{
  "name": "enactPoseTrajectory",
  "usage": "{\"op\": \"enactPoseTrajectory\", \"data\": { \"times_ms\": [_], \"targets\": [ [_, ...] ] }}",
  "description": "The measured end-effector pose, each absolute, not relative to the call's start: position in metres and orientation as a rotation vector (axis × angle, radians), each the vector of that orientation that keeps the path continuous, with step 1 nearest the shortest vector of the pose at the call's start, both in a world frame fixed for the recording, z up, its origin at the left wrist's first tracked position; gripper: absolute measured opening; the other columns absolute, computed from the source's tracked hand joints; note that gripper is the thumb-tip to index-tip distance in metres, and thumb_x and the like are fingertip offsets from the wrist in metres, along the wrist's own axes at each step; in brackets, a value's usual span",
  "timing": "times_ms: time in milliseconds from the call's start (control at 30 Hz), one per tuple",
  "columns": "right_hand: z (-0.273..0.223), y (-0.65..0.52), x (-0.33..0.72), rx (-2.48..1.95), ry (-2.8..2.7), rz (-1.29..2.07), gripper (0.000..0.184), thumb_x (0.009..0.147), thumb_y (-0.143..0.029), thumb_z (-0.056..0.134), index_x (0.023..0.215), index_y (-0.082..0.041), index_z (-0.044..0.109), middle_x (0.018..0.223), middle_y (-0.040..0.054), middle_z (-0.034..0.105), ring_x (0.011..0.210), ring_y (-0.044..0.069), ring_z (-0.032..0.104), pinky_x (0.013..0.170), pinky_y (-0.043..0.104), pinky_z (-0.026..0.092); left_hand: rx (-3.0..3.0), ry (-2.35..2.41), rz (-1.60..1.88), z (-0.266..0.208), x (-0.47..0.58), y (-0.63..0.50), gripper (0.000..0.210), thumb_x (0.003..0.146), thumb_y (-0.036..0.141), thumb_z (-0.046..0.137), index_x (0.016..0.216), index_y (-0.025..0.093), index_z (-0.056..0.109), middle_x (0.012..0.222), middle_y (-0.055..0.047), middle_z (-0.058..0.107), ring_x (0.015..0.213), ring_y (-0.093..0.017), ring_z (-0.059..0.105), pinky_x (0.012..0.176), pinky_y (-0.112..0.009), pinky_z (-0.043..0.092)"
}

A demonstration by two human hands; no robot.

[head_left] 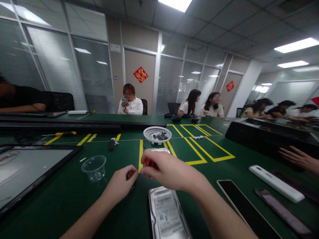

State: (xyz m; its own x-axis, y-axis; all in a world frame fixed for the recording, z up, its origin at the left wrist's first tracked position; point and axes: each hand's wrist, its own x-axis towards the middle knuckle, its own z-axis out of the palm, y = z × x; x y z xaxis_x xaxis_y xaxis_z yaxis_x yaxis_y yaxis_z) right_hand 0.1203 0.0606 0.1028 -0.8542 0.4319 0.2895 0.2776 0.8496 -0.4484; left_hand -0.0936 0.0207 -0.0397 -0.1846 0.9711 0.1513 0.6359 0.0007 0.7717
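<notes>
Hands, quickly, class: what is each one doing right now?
Left hand: closed, fingertips pinched on something too small to identify.
Right hand: closed around an orange-handled tool.

Small item in left hand [121, 183] hidden
</notes>
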Motion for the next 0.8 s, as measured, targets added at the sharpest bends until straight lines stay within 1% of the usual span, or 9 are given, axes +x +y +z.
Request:
{"op": "enactPoseTrajectory", "data": {
  "times_ms": [67, 133, 267, 367, 433, 467, 600, 700, 800],
  "targets": [
    [0.106, 0.059, 0.123, -0.565, -2.667, 0.622, 0.009, 0.101, -0.024, 0.055, 0.107, -0.021, 0.061, 0.095, 0.0034, 0.070, 0.083, 0.017, 0.063, 0.067, 0.025, 0.042, 1.648, 1.840, 1.060, -0.040, -0.095, 0.022, 0.028, 0.093, 0.042, 0.051, 0.087, 0.019, 0.066, 0.075, 0.000, 0.064, 0.072, -0.019, 0.060, 0.066, -0.028, 0.041],
    [0.109, 0.058, 0.126, -0.586, -2.684, 0.660, 0.013, 0.101, -0.019, 0.050, 0.107, -0.021, 0.061, 0.095, 0.0037, 0.070, 0.083, 0.017, 0.064, 0.067, 0.025, 0.043, 1.641, 1.854, 1.070, -0.039, -0.096, 0.023, 0.029, 0.093, 0.044, 0.052, 0.090, 0.019, 0.066, 0.077, 0.000, 0.064, 0.073, -0.019, 0.059, 0.067, -0.028, 0.042],
    [0.112, 0.060, 0.127, -0.599, -2.665, 0.549, 0.007, 0.097, -0.017, 0.057, 0.094, -0.019, 0.063, 0.093, 0.0044, 0.069, 0.086, 0.019, 0.063, 0.073, 0.027, 0.043, 1.642, 1.843, 1.193, -0.017, -0.098, 0.020, 0.028, 0.092, 0.044, 0.055, 0.096, 0.019, 0.066, 0.080, -0.001, 0.062, 0.075, -0.019, 0.058, 0.067, -0.029, 0.043],
    [0.110, 0.063, 0.125, -0.584, -2.648, 0.485, 0.003, 0.095, -0.018, 0.064, 0.097, -0.020, 0.065, 0.093, 0.0037, 0.069, 0.086, 0.019, 0.063, 0.074, 0.028, 0.042, 1.657, 1.767, 1.191, 0.020, -0.099, 0.011, 0.030, 0.091, 0.047, 0.058, 0.100, 0.019, 0.066, 0.084, -0.002, 0.064, 0.079, -0.020, 0.060, 0.072, -0.029, 0.047],
    [0.108, 0.065, 0.124, -0.543, -2.640, 0.452, 0.007, 0.093, -0.023, 0.071, 0.098, -0.021, 0.065, 0.091, 0.0024, 0.069, 0.085, 0.018, 0.062, 0.072, 0.027, 0.041, 1.727, 1.681, 1.125, 0.050, -0.099, 0.004, 0.031, 0.091, 0.048, 0.060, 0.100, 0.019, 0.067, 0.089, -0.003, 0.067, 0.084, -0.020, 0.062, 0.075, -0.030, 0.048],
    [0.107, 0.066, 0.124, -0.529, -2.638, 0.421, 0.011, 0.092, -0.027, 0.074, 0.094, -0.021, 0.065, 0.089, 0.0019, 0.069, 0.083, 0.018, 0.062, 0.071, 0.027, 0.040, 1.766, 1.653, 1.091, 0.065, -0.099, 0.000, 0.031, 0.090, 0.048, 0.060, 0.099, 0.019, 0.068, 0.090, -0.004, 0.068, 0.084, -0.020, 0.062, 0.075, -0.029, 0.048],
    [0.102, 0.070, 0.121, -0.573, -2.617, 0.204, 0.032, 0.089, -0.046, 0.077, 0.082, -0.019, 0.062, 0.079, 0.0014, 0.067, 0.072, 0.017, 0.059, 0.063, 0.027, 0.033, 1.913, 1.650, 0.942, 0.113, -0.098, -0.011, 0.027, 0.090, 0.045, 0.063, 0.096, 0.019, 0.070, 0.082, -0.002, 0.066, 0.075, -0.018, 0.059, 0.067, -0.026, 0.046],
    [0.099, 0.072, 0.118, -0.604, -2.596, 0.058, 0.041, 0.087, -0.057, 0.074, 0.081, -0.018, 0.063, 0.074, 0.0029, 0.068, 0.069, 0.019, 0.061, 0.059, 0.027, 0.028, 1.958, 1.609, 0.966, 0.129, -0.091, -0.014, 0.028, 0.091, 0.046, 0.062, 0.096, 0.020, 0.070, 0.085, -0.002, 0.066, 0.077, -0.017, 0.059, 0.068, -0.025, 0.046],
    [0.096, 0.072, 0.116, -0.603, -2.572, 0.076, 0.048, 0.084, -0.066, 0.071, 0.088, -0.018, 0.069, 0.075, 0.0055, 0.072, 0.071, 0.022, 0.066, 0.060, 0.028, 0.030, 1.964, 1.561, 0.912, 0.132, -0.079, -0.012, 0.031, 0.090, 0.049, 0.063, 0.096, 0.019, 0.070, 0.079, -0.002, 0.065, 0.072, -0.017, 0.059, 0.063, -0.025, 0.045]
  ]
}}
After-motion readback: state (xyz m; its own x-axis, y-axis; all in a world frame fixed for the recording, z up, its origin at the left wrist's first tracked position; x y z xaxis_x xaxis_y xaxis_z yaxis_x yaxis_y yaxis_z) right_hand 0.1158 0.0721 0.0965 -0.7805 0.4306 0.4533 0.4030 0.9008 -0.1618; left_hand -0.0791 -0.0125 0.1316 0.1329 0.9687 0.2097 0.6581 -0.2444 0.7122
